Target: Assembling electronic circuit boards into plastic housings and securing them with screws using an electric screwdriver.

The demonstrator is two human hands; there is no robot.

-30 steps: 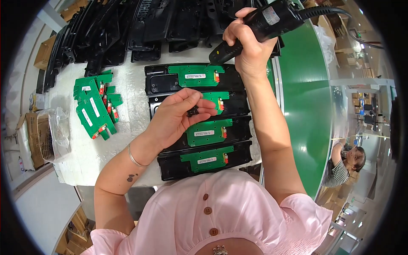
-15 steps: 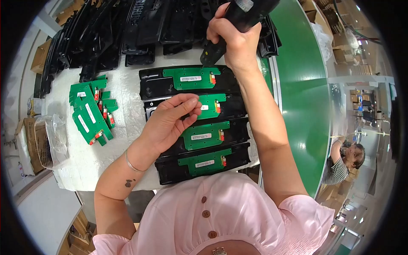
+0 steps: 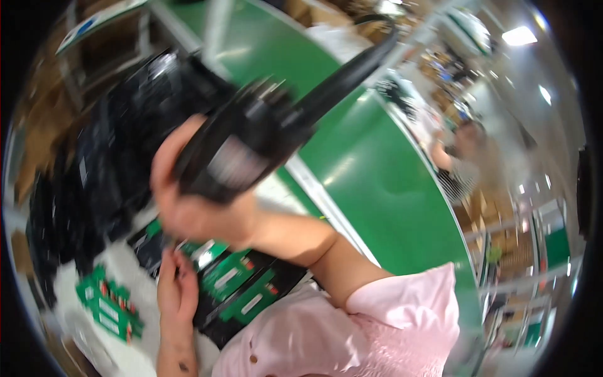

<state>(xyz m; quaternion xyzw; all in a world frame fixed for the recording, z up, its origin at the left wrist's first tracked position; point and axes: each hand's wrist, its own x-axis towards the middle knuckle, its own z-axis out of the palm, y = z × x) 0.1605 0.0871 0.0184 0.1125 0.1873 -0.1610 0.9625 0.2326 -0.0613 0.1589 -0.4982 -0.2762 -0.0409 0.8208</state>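
Observation:
The picture is tilted and blurred by motion. My right hand (image 3: 188,201) is raised close to the camera and grips a black electric screwdriver (image 3: 245,147) with a black cable running up to the right. Below it my left hand (image 3: 176,289) rests on the edge of black trays (image 3: 217,323) that carry green circuit boards (image 3: 242,289); whether its fingers hold anything I cannot tell.
A pile of loose green circuit boards (image 3: 107,305) lies on the white table at the lower left. Stacked black trays (image 3: 107,169) stand behind. A green conveyor belt (image 3: 370,182) runs along the right, with another person (image 3: 461,157) beyond it.
The view has swung and tilted sharply. My right hand with the screwdriver now sits much nearer the camera. My left hand stays at the trays.

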